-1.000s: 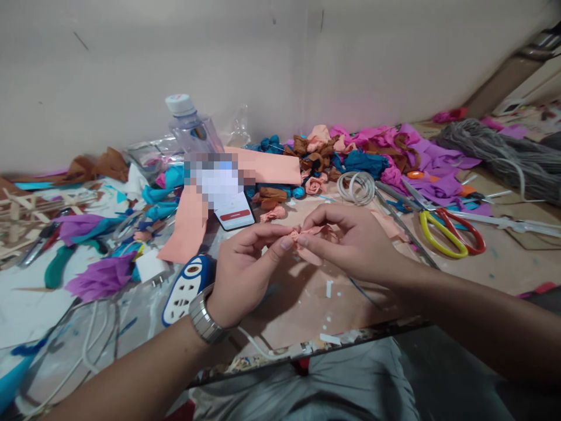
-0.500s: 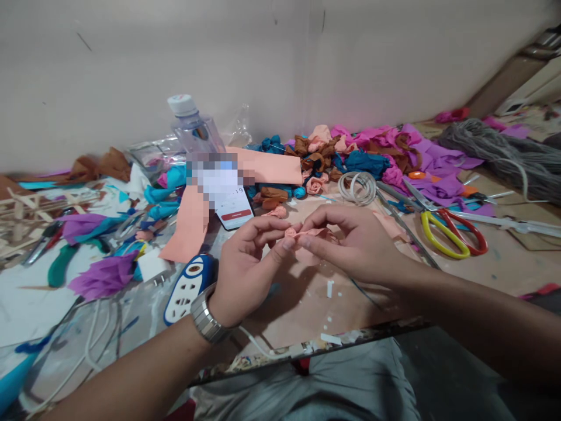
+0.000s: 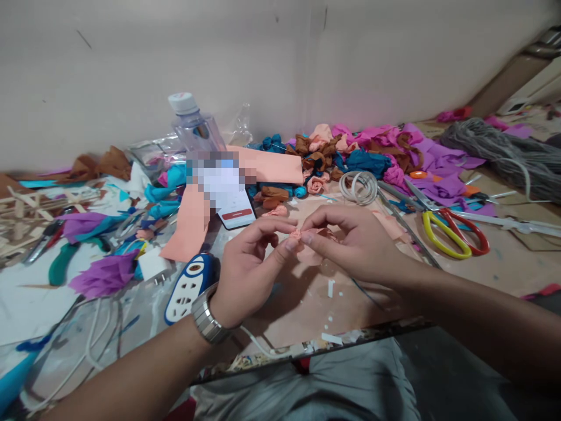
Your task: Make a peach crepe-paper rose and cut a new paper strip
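Between my two hands is a strip of peach crepe paper [image 3: 310,252], its left end rolled into a small rosebud. My left hand [image 3: 252,266], with a metal watch [image 3: 209,316] on the wrist, pinches the rolled end between thumb and fingers. Just right of the roll, my right hand [image 3: 355,240] is closed on the strip, its thumb below and index finger above. Part of the strip hangs down under the right thumb; the rest is hidden behind the fingers. Beyond the hands lie a finished-looking peach paper rose [image 3: 316,184] and peach paper sheets [image 3: 276,166].
A phone [image 3: 236,214] and a capped plastic bottle [image 3: 199,128] are behind my left hand. Left stands a blue-white power strip [image 3: 188,289]. Scissors [image 3: 447,234] with yellow and red handles lie right, near a coiled white cable [image 3: 358,187]. Crumpled coloured paper [image 3: 368,161] lines the wall.
My left fingertips and the rolled end have shifted slightly right, toward my right hand. The roll is a little more covered by the fingers; my right hand stays almost in place.
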The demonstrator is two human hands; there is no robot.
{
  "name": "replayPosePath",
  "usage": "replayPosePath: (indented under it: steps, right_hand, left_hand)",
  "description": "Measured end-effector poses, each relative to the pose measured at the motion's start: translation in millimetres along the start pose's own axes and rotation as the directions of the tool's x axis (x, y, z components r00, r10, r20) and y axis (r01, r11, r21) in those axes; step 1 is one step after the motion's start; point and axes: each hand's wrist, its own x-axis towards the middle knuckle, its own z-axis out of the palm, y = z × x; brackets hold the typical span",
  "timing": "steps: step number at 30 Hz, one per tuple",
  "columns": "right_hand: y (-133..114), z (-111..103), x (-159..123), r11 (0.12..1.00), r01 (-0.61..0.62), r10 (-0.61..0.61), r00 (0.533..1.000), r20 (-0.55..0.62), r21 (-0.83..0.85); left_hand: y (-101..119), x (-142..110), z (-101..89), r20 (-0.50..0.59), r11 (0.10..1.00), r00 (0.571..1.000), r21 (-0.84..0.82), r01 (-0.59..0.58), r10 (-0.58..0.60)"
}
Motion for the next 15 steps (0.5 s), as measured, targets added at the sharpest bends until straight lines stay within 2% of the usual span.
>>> replayPosePath:
  steps: [6, 10, 15]
  right_hand:
    - [-0.6, 1.2, 0.0, 0.999, 0.023, -0.024, 1.000, -0.019, -0.026]
    - [-0.5, 2.5, -0.3, 1.000, 0.023, -0.023, 1.000, -0.021, -0.015]
    - [0.1, 2.2, -0.3, 0.997, 0.066, -0.068, 0.997, -0.039, -0.042]
  left_hand:
    - [-2.0, -2.0, -1.9, -0.004, 0.999, 1.000, 0.041, 0.024, -0.024]
    - [-1.9, -2.8, -0.9, -0.032, 1.000, 0.999, 0.026, -0.016, 0.017]
    - [1.1, -2.5, -1.5, -0.020, 0.992, 0.998, 0.112, -0.055, 0.058]
